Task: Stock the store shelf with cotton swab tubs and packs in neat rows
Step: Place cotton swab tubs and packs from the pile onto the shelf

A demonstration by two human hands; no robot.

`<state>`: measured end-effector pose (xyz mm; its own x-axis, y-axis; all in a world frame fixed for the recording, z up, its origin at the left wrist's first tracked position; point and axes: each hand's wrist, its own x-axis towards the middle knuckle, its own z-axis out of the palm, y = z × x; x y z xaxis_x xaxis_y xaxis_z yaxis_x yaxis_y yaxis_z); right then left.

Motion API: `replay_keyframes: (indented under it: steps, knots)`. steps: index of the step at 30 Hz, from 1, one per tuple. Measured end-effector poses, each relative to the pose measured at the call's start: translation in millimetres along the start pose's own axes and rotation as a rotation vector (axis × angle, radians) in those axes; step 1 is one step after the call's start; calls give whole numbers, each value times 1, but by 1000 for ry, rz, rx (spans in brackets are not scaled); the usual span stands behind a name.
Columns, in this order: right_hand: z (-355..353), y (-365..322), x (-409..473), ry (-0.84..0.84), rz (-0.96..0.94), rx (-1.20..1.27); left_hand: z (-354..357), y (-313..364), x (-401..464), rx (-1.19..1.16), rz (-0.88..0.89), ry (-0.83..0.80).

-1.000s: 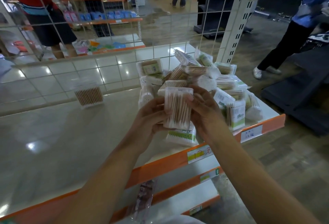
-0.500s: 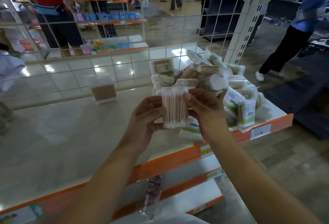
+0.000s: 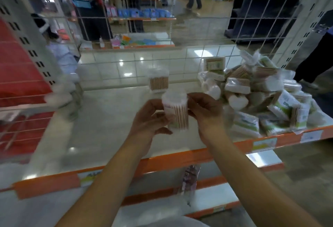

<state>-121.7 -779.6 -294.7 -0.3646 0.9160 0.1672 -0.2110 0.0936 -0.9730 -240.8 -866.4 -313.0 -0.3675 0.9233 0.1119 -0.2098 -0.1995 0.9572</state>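
1. Left hand (image 3: 149,118) grip: fingers curled round the left side and bottom of a clear cotton swab tub (image 3: 175,110), thumb below it.
2. Right hand (image 3: 205,111) grip: fingertips pinch the tub's right side near its top.
3. Tub is held upright, in the air above the shelf (image 3: 100,133), swab sticks vertical inside. Frame is motion-blurred, label not readable.
4. Second tub (image 3: 158,80) stands upright at the back of the shelf, just behind the held one, near the wire grid back panel (image 3: 180,28).
5. Pile of swab packs (image 3: 255,98) lies jumbled on the right end of the shelf, just beside the right hand.
6. Orange price rail (image 3: 180,160) runs along the shelf front; lower shelves below it.
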Motion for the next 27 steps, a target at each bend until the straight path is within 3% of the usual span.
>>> replay_keyframes:
  steps: [4,8,12,18,22,27]
  knots:
    - [48,8,-16,4,51,-84,-35,14,-19,245,14,51]
    - [89,15,-23,-41,-22,-291,-70,23,-37,423,49,183]
    - [121,33,-27,-121,-109,-515,-108,27,-51,582,76,354]
    - [160,62,-53,-313,-93,-792,-173,23,-66,785,85,588]
    - [181,75,-64,-466,-154,-1101,-196,24,-64,829,113,586]
    - [187,83,-67,-507,-218,-1233,-210,25,-57,794,113,576]
